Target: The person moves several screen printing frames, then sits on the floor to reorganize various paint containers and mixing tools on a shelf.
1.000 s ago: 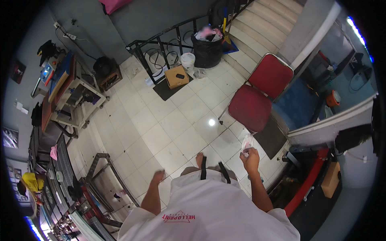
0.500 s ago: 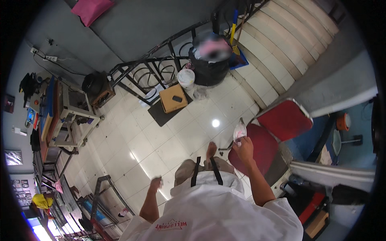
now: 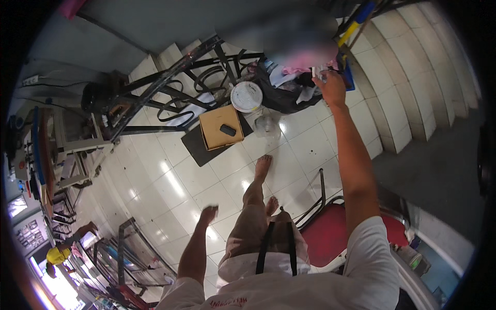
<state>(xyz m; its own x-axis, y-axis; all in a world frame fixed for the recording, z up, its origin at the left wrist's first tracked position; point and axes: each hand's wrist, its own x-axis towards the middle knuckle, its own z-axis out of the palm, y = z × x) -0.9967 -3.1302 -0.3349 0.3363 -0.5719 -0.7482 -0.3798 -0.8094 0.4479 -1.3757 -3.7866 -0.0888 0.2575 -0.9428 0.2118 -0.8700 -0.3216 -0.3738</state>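
My right hand (image 3: 330, 87) reaches far forward over a black trash bag (image 3: 289, 99), its fingers closed on a crumpled whitish wrapper (image 3: 318, 71). The bag's mouth gapes, filled with pink and white scraps (image 3: 298, 67); its upper part is blurred. Fingers cover much of the wrapper, and I cannot tell whether it touches the scraps. My left hand (image 3: 208, 214) hangs low at my left side above the tiles, with nothing visible in it. Its fingers are too small and blurred to make out.
A white lidded bucket (image 3: 246, 97) stands left of the bag, beside a cardboard box (image 3: 219, 126) with a black object on top. Clear plastic (image 3: 266, 126) lies on the floor. Black metal railing (image 3: 170, 77) runs behind; tiled stairs (image 3: 398, 72) climb at right. A red chair (image 3: 324, 235) is near my right side.
I have stepped forward, away from the red chair. My right arm has stretched ahead, carrying the wrapper from above the chair to over the trash bag.
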